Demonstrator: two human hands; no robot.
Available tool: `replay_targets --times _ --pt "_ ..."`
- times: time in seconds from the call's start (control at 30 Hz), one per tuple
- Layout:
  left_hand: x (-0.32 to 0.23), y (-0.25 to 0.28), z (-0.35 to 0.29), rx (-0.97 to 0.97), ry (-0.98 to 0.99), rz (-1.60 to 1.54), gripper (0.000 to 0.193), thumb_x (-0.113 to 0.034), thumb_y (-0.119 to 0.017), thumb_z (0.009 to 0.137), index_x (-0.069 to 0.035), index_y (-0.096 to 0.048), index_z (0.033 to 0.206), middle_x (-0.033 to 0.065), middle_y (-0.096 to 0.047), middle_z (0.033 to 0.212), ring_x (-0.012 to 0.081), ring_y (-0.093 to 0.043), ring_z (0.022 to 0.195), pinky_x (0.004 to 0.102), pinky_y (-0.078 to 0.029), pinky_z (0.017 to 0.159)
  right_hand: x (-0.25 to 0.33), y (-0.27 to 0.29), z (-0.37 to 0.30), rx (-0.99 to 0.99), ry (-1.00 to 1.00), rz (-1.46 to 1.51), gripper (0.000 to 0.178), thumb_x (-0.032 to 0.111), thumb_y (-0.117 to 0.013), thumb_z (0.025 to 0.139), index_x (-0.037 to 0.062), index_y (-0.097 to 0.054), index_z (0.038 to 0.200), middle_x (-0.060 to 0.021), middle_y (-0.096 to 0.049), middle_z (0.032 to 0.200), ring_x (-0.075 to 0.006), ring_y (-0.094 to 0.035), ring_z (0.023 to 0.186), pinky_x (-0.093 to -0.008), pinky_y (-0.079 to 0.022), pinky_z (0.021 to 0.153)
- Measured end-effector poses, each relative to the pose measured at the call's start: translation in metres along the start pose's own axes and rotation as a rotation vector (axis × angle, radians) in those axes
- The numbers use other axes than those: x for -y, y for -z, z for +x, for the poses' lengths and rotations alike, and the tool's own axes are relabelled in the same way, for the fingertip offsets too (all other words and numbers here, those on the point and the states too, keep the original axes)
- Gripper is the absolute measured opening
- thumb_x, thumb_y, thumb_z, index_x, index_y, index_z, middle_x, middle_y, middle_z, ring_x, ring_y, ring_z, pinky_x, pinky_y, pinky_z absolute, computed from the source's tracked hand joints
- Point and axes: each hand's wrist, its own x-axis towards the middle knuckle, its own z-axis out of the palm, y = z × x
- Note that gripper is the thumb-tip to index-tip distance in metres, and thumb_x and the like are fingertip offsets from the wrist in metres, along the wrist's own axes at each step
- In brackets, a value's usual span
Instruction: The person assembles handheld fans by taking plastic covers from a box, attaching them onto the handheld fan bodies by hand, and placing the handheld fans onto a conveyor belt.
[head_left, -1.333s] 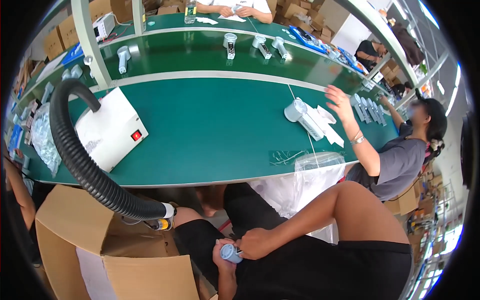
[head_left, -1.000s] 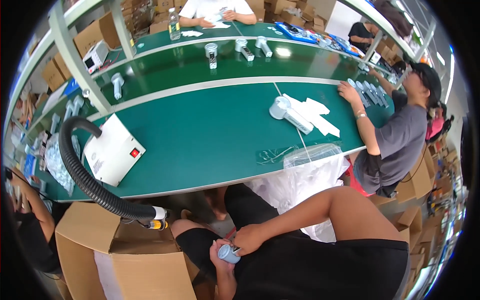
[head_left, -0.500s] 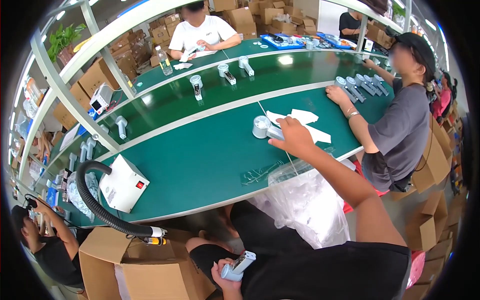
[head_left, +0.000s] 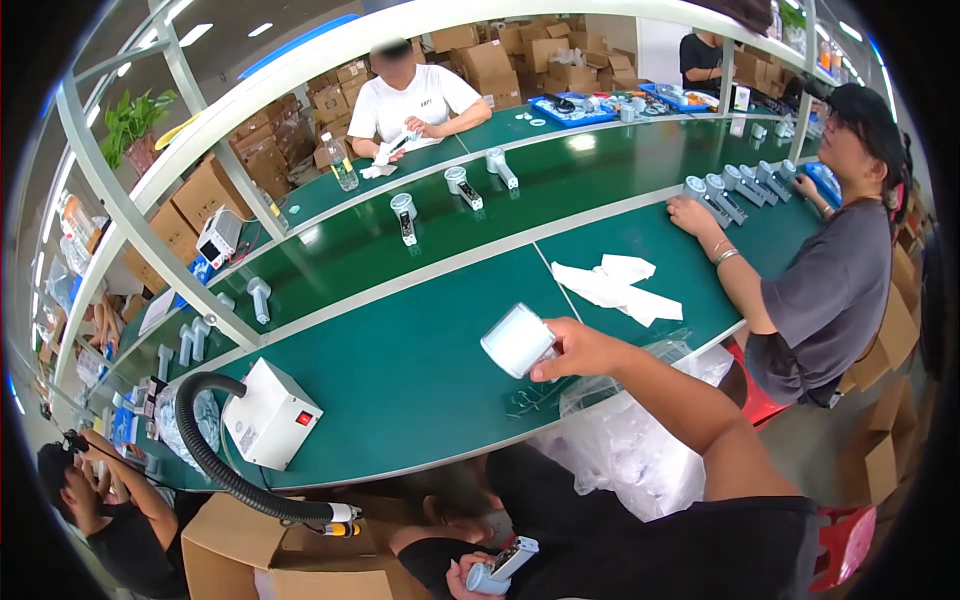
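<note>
My right hand (head_left: 580, 350) is closed around the handle of a pale grey-blue handheld device (head_left: 515, 340). Its wide round head is turned up toward me, held above the near side of the green table (head_left: 400, 370). Fingers hide most of that handle. Down at my lap, my left hand (head_left: 460, 574) grips a second handheld device (head_left: 487, 579) by its round head. That one's handle slants up to the right, and dark circuit parts show along its open side. White sheets (head_left: 615, 288), crumpled and flat, lie on the table beyond my right hand.
A white box (head_left: 270, 415) with a black flexible hose (head_left: 195, 440) stands at left. Similar devices (head_left: 403, 215) lie on the green belt. Clear plastic bagging (head_left: 640, 430) hangs at the table edge. A co-worker (head_left: 830, 250) sits at right; an open carton (head_left: 235, 530) stands below.
My right hand has lifted the device off the table, bringing it nearer and tipping its round head up. My left hand keeps its hold. The whole view has shifted slightly.
</note>
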Motion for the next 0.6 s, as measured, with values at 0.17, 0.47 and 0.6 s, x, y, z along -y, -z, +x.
replay_targets --times 0.17,0.47,0.6 --pt "-0.005 -0.013 -0.001 -0.026 -0.008 -0.004 0.055 -0.047 -0.029 0.1 -0.003 -0.055 0.08 0.0126 -0.057 0.089 0.0242 -0.049 0.088 0.0357 -0.035 0.091 0.002 -0.007 0.004 0.093 0.185 -0.115 0.048 0.012 -0.079 0.08 0.0041 -0.059 0.122 -0.0035 -0.062 0.113 -0.0135 -0.058 0.103 -0.0287 -0.049 0.089" --pt "0.026 -0.035 0.005 -0.282 -0.378 0.123 0.053 -0.044 -0.032 0.1 -0.001 -0.054 0.078 0.0149 -0.055 0.079 0.0248 -0.051 0.081 0.0342 -0.04 0.083 0.012 -0.012 0.017 0.103 0.573 -0.481 0.044 0.0 -0.076 0.069 0.0115 -0.067 0.111 -0.0033 -0.062 0.119 -0.028 -0.05 0.123 -0.0391 -0.043 0.1" --pt "0.011 0.002 0.013 0.072 -0.172 0.068 0.055 -0.044 -0.032 0.096 0.001 -0.056 0.077 0.0176 -0.059 0.078 0.0281 -0.059 0.08 0.0371 -0.046 0.081 0.021 -0.018 0.016 0.031 0.607 -0.503 0.037 0.001 -0.076 0.07 0.0151 -0.071 0.104 -0.0014 -0.062 0.122 -0.031 -0.048 0.125 -0.043 -0.041 0.102"
